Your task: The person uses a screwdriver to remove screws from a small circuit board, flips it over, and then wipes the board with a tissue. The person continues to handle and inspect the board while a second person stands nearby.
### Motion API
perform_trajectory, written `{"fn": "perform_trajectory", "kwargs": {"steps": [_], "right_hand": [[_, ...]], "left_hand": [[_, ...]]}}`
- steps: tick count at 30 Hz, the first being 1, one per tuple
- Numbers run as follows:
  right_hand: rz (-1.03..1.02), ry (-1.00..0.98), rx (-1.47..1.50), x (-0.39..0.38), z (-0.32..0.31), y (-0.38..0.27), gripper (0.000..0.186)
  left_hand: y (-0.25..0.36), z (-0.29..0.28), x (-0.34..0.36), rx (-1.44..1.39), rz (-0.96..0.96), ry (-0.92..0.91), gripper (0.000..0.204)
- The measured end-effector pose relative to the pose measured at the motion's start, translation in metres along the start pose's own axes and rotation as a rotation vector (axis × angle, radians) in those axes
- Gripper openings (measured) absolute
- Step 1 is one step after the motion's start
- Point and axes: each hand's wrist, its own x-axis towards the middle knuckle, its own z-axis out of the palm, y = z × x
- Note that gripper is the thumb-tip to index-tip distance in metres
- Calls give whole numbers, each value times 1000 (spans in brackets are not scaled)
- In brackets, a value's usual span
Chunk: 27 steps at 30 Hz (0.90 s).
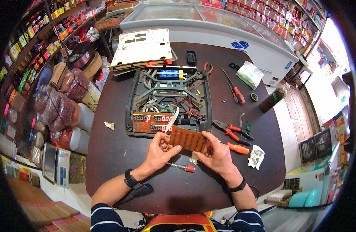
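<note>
Between my two hands I hold a small orange-brown circuit board (187, 140) with rows of dark button switches. My left hand (161, 150) pinches its left end, thumb on the near edge. At the other end, the fingers of my right hand (215, 154) are closed on the board. A pale ribbon cable (171, 120) runs up from the board toward an opened black scale base (205, 101) with wires, metal brackets and a blue battery-like block (171, 74). On the base's near left lies a display board (142, 123) with lit red digits.
Pliers (234, 131), a red-handled screwdriver (238, 96) and an orange-handled tool (237, 148) lie to the right. A clear-handled screwdriver (184, 167) rests just below my hands. The white scale cover (142, 47) sits back left; a bottle (272, 98) stands at the right edge.
</note>
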Motion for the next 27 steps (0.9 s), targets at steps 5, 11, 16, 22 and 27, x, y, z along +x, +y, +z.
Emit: {"fn": "perform_trajectory", "kwargs": {"steps": [5, 11, 16, 22, 27], "right_hand": [[17, -8, 4, 1, -3, -2, 87], [16, -10, -14, 1, -6, -2, 84], [-17, -3, -18, 0, -4, 0, 87], [66, -41, 9, -1, -6, 1, 84], [49, -33, -5, -1, -6, 2, 84]], "left_hand": [[-2, -1, 1, 11, -10, 7, 38], [-7, 1, 0, 5, -13, 10, 37], [-7, 1, 1, 9, 4, 6, 36], [-5, 2, 1, 15, -1, -2, 36], [-6, 1, 1, 19, -13, -8, 35]]}}
